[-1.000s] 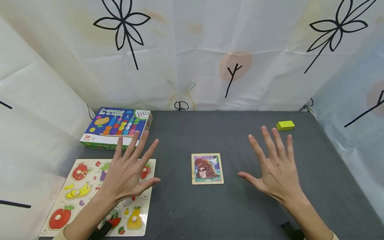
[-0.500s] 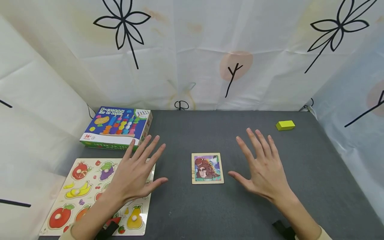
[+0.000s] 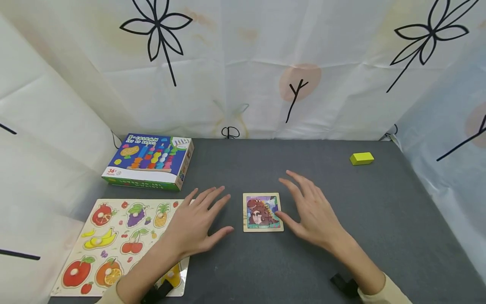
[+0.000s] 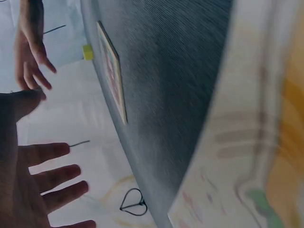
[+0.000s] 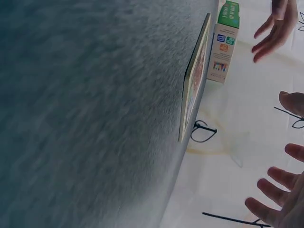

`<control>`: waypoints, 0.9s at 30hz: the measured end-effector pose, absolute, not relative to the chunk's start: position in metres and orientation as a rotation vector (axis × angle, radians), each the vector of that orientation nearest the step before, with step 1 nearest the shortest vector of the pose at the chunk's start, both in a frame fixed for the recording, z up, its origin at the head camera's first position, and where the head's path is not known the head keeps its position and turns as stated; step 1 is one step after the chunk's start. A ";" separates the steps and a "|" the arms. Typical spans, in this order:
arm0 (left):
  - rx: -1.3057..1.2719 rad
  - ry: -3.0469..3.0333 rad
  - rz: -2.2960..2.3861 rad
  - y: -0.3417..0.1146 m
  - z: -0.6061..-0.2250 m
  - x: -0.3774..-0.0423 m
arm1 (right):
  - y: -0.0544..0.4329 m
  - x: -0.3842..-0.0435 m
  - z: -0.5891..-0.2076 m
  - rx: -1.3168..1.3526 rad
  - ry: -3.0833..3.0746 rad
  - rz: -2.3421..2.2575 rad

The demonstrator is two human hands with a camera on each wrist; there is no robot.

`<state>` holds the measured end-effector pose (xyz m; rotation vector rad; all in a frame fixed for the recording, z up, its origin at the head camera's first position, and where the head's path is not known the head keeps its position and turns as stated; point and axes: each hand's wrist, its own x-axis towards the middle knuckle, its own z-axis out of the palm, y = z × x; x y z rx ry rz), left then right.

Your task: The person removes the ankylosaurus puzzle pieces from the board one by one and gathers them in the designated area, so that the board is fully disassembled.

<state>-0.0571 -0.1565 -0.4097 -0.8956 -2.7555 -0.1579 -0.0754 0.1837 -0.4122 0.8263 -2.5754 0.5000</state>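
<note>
Left hand (image 3: 193, 230), right hand (image 3: 314, 217): empty, fingers loosely extended; dinosaur puzzle (image 3: 261, 212) between. Likely step: pre-grasp; next move probably calls for lowering, edge grip.

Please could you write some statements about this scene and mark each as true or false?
1. In the head view, the dinosaur puzzle is between the left hand and right hand. True.
2. The right hand grips the yellow block. False: the yellow block lies apart from it.
3. The fruit board lies on the person's left side. True.
4. The blue box is nearer the person than the fruit board. False: the blue box is farther away.
</note>
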 end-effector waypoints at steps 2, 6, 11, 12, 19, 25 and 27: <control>-0.901 -2.793 -0.168 -0.151 -0.411 -0.056 | 0.180 -0.077 -0.412 0.832 -2.607 0.557; -0.916 -2.904 -0.197 -0.142 -0.416 -0.054 | 0.171 -0.081 -0.411 0.838 -2.660 0.673; -0.970 -3.062 -0.304 -0.132 -0.422 -0.051 | 0.160 -0.088 -0.413 0.826 -2.748 0.881; -0.992 -3.095 -0.336 -0.131 -0.423 -0.051 | 0.157 -0.090 -0.414 0.829 -2.767 0.926; -1.103 -3.278 -0.464 -0.120 -0.420 -0.046 | 0.141 -0.110 -0.423 0.915 -2.898 1.235; -1.063 -3.317 -0.467 -0.111 -0.416 -0.046 | 0.131 -0.128 -0.426 0.975 -3.017 1.224; -1.045 -3.322 -0.450 -0.108 -0.415 -0.046 | 0.127 -0.134 -0.427 0.981 -3.043 1.214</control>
